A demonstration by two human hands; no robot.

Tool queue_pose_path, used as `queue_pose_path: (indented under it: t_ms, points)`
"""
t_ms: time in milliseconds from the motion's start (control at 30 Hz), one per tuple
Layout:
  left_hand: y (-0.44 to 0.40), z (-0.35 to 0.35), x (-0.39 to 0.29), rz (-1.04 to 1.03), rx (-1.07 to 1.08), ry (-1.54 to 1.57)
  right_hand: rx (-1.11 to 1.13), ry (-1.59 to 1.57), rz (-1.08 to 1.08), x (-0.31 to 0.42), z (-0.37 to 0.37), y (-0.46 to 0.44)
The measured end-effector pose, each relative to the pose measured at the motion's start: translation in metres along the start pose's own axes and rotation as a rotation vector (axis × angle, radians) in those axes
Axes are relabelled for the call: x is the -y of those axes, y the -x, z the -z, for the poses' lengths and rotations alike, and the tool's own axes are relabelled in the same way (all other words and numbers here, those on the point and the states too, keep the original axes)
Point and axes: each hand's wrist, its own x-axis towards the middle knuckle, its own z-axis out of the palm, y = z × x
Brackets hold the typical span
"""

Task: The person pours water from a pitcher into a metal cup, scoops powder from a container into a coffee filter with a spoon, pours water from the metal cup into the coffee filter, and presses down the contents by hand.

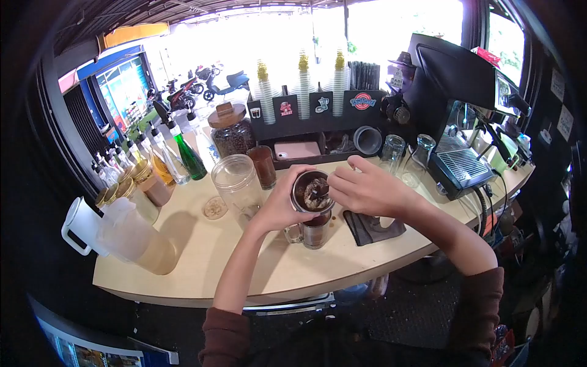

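A round metal cup [301, 194] with dark brown contents is tilted toward the camera at the middle of the counter. My left hand [281, 199] is wrapped around its left side. Over the cup's right rim, my right hand [361, 186] is closed in a pinch; a dark spoon-like utensil [320, 191] runs from its fingers into the contents. Directly below the cup stands a glass mug [316, 232] with brown liquid, its handle to the left. A clear empty-looking jar [237, 180] and a glass of brown liquid [262, 167] stand to the left.
Syrup bottles [187, 150], lidded jars and a large plastic pitcher [137, 238] line the left side. A dark cloth [373, 228] lies right of the mug. Behind are a bean jar [232, 133] and a cup organizer [281, 131]; an espresso machine [465, 153] stands right.
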Motion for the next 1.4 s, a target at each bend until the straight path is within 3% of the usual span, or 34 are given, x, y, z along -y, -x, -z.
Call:
queue_pose_path:
  t_ms: [333,433,1400]
  points:
    - [-0.001,0.014,-0.003,-0.013,0.133,-0.045,0.034,-0.229,-0.006,0.008,0.002,0.004]
    - [-0.001,0.013,-0.001,0.016,0.163,0.026,-0.021,-0.135,-0.043,0.003,-0.002,0.005]
    - [0.011,0.002,-0.003,-0.071,0.046,-0.166,0.127,-0.344,-0.112,0.008,-0.003,-0.005]
